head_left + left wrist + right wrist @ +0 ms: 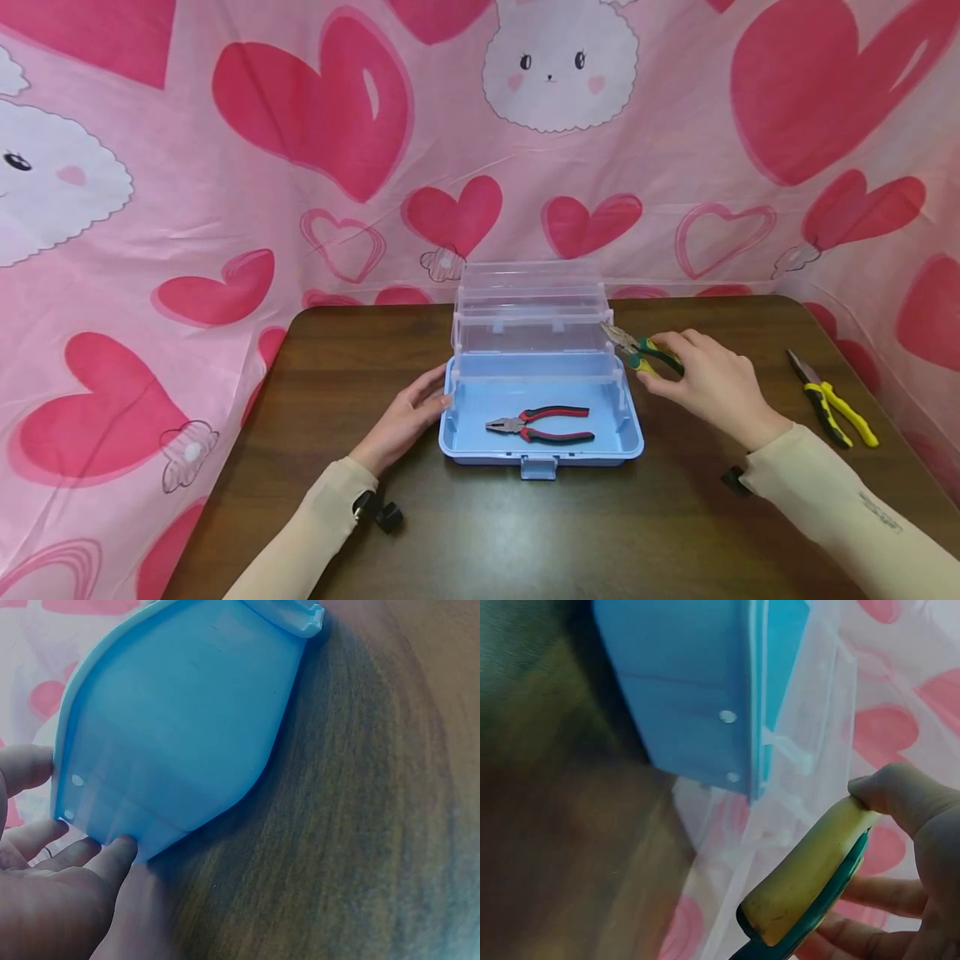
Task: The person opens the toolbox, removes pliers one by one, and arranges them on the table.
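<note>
A light blue toolbox (540, 460) with a clear, raised lid (532, 287) stands on the table. Inside it lie combination pliers with red and black handles (555, 436), jaws to the left. My left hand (397, 425) holds the box's left side, thumb at the rim and fingers at the outer wall near the back corner, as the left wrist view shows. In my right hand (712, 383) are pliers with green and yellow handles (658, 357), gripped by the handles. Their jaws point left, above the box's right rear corner.
Long-nose pliers with yellow and black handles (828, 408) lie at the right of the brown wooden table (465, 533). A pink curtain with hearts (360, 108) hangs behind and beside the table. The box's front latch (538, 468) hangs down.
</note>
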Motion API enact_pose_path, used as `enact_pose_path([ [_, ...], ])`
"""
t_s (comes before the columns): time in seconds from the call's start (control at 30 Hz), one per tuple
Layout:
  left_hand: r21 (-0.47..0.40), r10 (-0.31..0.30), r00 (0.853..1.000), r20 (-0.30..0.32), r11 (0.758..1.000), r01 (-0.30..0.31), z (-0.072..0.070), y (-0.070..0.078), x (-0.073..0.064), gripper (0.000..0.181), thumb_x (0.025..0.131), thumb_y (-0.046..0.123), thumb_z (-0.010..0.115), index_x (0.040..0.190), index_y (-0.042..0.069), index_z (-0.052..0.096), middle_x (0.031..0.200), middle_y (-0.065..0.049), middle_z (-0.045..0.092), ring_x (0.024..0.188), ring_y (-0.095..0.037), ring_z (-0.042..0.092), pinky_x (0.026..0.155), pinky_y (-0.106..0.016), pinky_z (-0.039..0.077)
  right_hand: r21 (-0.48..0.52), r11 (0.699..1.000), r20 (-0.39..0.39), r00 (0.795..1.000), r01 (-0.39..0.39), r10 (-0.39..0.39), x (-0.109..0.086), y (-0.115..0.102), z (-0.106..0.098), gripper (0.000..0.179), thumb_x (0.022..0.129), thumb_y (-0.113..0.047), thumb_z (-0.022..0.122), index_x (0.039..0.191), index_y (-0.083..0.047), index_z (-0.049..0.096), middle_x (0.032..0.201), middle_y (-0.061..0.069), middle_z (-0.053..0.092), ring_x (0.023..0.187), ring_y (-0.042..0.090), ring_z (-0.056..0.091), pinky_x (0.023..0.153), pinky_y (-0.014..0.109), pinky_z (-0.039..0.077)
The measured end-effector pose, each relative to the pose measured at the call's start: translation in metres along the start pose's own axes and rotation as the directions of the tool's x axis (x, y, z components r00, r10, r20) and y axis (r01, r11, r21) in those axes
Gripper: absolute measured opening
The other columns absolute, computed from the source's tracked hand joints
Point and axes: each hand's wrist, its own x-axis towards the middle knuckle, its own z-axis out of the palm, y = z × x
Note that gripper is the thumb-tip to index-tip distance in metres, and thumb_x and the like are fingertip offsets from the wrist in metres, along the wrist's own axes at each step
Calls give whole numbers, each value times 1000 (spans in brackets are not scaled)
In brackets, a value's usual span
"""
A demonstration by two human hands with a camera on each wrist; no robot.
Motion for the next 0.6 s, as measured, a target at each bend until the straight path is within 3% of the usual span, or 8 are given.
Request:
enact_pose_path([
  [0.13,-3,1,1000,1,1000,-1,0,0,-1,65,106,24,62,163,19,33,168,-4,33,154,-26,36,118,-43,39,17,995,61,993,-98,96,-10,13,0,60,88,-44,80,127,-2,65,110,20,68,83,30,64,62,54,54],
  [0.33,-7,-5,1000,-1,1000,5,0,1,-1,66,105,25,63,163,19,32,168,-4,33,153,-25,36,118,-42,39,18,975,178,960,-223,216,-21,41,0,65,91,-48,76,128,3,61,110,26,67,83,34,62,63,55,53],
  [0.6,-13,-3,1000,4,1000,3,0,1,-1,65,106,24,62,163,19,33,168,-4,33,154,-25,36,118,-43,39,-16,958,205,937,-286,284,-34,76,1,72,92,-54,72,126,8,58,104,28,67,75,30,60,56,49,52],
])
